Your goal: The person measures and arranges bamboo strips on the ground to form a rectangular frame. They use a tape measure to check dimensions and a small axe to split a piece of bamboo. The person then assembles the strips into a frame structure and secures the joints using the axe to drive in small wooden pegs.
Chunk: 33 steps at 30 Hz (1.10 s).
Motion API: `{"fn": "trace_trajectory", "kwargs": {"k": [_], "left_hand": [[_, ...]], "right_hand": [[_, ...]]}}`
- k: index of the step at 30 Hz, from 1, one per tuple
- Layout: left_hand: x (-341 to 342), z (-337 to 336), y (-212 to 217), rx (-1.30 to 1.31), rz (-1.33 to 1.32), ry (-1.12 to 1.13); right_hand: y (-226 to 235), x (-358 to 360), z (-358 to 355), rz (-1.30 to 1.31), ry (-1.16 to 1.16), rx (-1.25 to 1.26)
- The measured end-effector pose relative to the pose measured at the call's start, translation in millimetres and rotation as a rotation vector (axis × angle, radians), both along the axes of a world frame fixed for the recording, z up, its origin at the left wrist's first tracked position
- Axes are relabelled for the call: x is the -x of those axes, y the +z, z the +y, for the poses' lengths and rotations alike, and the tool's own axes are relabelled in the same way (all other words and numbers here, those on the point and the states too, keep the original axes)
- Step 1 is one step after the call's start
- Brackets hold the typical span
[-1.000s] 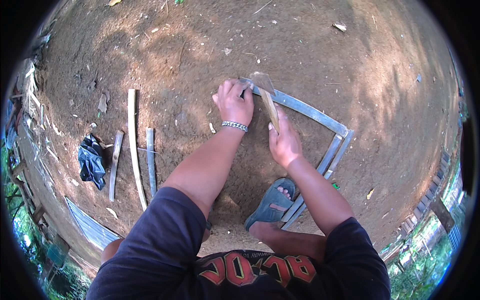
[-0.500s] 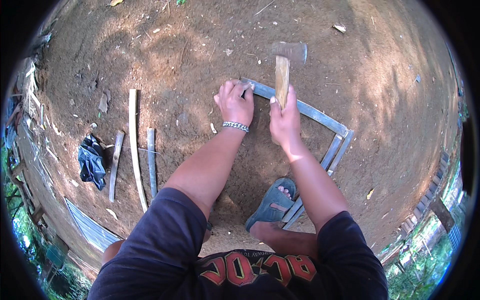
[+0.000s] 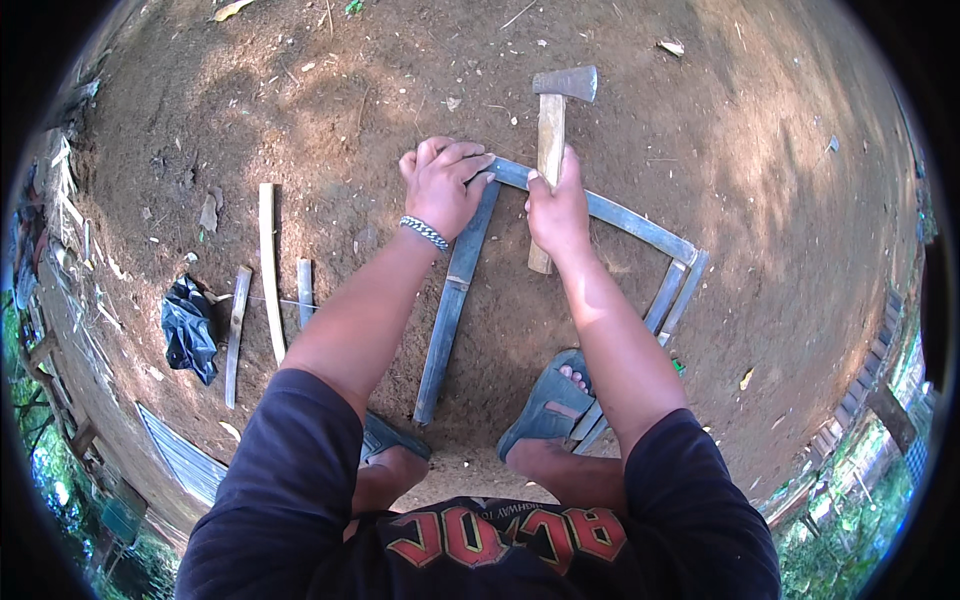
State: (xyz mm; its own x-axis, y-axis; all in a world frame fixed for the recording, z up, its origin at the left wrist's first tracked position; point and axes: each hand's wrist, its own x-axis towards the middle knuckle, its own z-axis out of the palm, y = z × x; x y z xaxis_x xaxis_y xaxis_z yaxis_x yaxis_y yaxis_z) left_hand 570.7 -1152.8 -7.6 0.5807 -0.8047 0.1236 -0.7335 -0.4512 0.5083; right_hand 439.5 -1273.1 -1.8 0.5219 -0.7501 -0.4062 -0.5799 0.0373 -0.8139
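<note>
My right hand [image 3: 558, 208] is closed round the middle of the wooden handle of a hatchet [image 3: 566, 84]. Its metal head points away from me, raised over the frame, with the blade to the right. My left hand [image 3: 443, 188] has its fingers bent over the far left corner, where a long grey-blue bamboo slat [image 3: 455, 283] meets a far crosswise bamboo slat [image 3: 640, 228]. Thumb and fingers pinch at this joint; anything small between them is hidden. On the right, paired slats [image 3: 680, 295] meet the crosswise one and run toward me, partly behind my right forearm.
Loose strips, including a pale long strip [image 3: 268, 270] and a shorter strip [image 3: 237, 335], lie on the dirt to the left. Beside them is a crumpled black plastic bag [image 3: 188, 328]. A corrugated sheet [image 3: 180, 455] lies near left. My sandalled right foot [image 3: 548, 405] stands inside the frame.
My left hand and forearm have shifted left, so the left slat now shows beside the arm. The hatchet has moved slightly left and away, with its handle's lower end now visible.
</note>
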Motion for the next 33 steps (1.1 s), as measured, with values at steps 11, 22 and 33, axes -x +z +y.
{"fn": "trace_trajectory", "kwargs": {"k": [11, 22, 33], "left_hand": [[-41.4, -3.9, -6.6, 0.041, 0.055, -0.338], [-43.8, -2.0, -21.1, 0.115, 0.034, -0.356], [-46.1, -0.6, -25.5, 0.116, 0.024, -0.372]], "right_hand": [[33.4, 16.9, 15.1, -0.016, 0.12, 0.17], [54.0, 59.6, 119.3, 0.13, 0.087, 0.147], [41.0, 43.9, 139.1, 0.007, 0.0, 0.434]]}}
